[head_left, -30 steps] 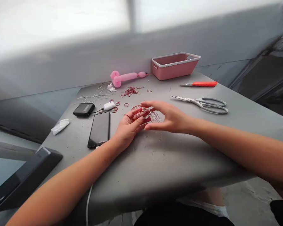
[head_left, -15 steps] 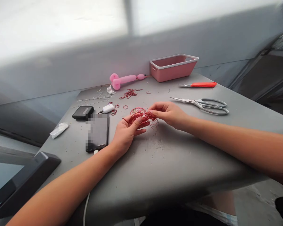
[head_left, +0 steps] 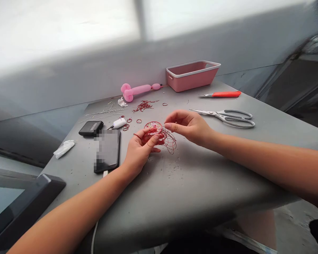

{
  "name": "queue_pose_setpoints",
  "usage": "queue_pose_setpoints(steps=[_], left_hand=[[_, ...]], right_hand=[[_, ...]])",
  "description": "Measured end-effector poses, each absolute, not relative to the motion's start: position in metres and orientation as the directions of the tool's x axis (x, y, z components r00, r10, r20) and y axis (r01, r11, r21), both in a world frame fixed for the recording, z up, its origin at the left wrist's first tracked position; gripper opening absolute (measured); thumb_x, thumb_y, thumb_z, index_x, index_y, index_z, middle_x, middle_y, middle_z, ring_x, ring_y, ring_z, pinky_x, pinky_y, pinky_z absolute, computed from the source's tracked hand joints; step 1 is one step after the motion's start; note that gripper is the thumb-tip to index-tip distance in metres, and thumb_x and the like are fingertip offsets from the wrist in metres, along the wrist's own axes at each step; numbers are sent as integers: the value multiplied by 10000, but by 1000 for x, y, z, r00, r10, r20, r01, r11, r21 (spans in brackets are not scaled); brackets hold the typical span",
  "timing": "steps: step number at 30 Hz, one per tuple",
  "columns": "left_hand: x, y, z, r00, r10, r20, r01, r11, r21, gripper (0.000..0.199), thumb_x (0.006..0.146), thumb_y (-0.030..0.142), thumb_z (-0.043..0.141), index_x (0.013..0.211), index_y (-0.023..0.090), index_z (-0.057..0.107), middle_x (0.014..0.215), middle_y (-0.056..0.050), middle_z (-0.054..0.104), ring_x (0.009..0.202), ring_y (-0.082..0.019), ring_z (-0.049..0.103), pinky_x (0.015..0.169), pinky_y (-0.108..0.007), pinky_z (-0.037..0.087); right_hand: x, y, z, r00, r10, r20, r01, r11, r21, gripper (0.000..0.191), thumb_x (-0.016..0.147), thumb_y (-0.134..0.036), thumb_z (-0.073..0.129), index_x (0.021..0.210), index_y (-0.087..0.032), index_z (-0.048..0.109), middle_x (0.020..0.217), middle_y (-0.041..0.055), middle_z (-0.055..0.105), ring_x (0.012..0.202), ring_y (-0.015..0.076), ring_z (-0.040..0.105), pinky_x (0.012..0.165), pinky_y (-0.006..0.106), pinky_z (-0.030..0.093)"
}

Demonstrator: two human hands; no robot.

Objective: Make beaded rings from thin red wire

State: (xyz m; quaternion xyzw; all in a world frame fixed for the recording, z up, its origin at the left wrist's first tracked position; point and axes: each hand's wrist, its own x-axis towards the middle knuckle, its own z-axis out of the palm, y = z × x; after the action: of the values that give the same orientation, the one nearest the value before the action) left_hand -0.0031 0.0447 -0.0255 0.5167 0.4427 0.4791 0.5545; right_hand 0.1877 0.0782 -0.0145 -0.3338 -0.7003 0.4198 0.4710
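Note:
My left hand [head_left: 140, 150] is closed around a loose bundle of thin red cord [head_left: 164, 138], thumb on top and fingers beneath. A red ring-shaped part with small pale bits in it [head_left: 153, 124] shows at the bundle's upper edge. Thin loops hang out to the right, above the table. Just right of the bundle is my right hand [head_left: 187, 124], thumb and forefinger pinched together close to the strands. Whether a strand lies between those fingertips is too fine to make out.
Scissors [head_left: 225, 116] and a red-handled cutter [head_left: 225, 94] lie on the right. Behind stand a pink basket [head_left: 192, 81] and a pink twisted balloon [head_left: 137, 90]. Red cord scraps [head_left: 143, 106], a phone [head_left: 108, 151] with a cable, and a black box [head_left: 90, 128] lie leftward.
My right hand has come slightly off the bundle and its fingers are more curled. The cord has spread, with loops hanging lower and the ring-shaped part now showing.

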Motion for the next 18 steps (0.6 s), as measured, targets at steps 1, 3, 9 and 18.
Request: queue_pose_setpoints(steps=[1, 3, 9, 18], left_hand=[[-2, 44, -25, 142, 990, 11, -54, -3, 999, 397, 782, 369, 753, 1089, 161, 612, 1053, -90, 714, 887, -205, 713, 622, -251, 556], [-1, 41, -25, 136, 991, 10, -20, -7, 1000, 407, 781, 353, 756, 1098, 156, 593, 1076, -100, 702, 917, -208, 702, 611, -242, 542], [1, 38, -27, 158, 987, 17, -15, -15, 1000, 406, 764, 313, 772, 1088, 177, 569, 886, -43, 702, 821, -175, 694, 628, -249, 520], [0, 40, -34, 197, 972, 131, -59, -121, 991, 428, 746, 237, 770, 1114, 183, 560, 904, -46, 716, 861, -167, 689, 750, -285, 534]], right_hand=[[188, 77, -14, -330, 848, 414, 85, 464, -882, 183, 822, -394, 702, 847, -216, 668, 813, -5, 666, 737, 133, 596, 658, 280, 487], [188, 75, -13, -341, 810, 477, 114, 539, -834, 153, 834, -364, 688, 847, -214, 665, 811, -1, 667, 725, 136, 597, 658, 290, 494], [190, 74, -12, -448, 575, 685, 246, 815, -524, 40, 866, -227, 638, 867, -214, 676, 815, 19, 650, 714, 131, 596, 657, 282, 497], [196, 82, -18, -563, 462, 685, 341, 885, -317, 87, 884, -255, 630, 851, -201, 690, 854, 48, 661, 745, 145, 620, 692, 285, 505]])
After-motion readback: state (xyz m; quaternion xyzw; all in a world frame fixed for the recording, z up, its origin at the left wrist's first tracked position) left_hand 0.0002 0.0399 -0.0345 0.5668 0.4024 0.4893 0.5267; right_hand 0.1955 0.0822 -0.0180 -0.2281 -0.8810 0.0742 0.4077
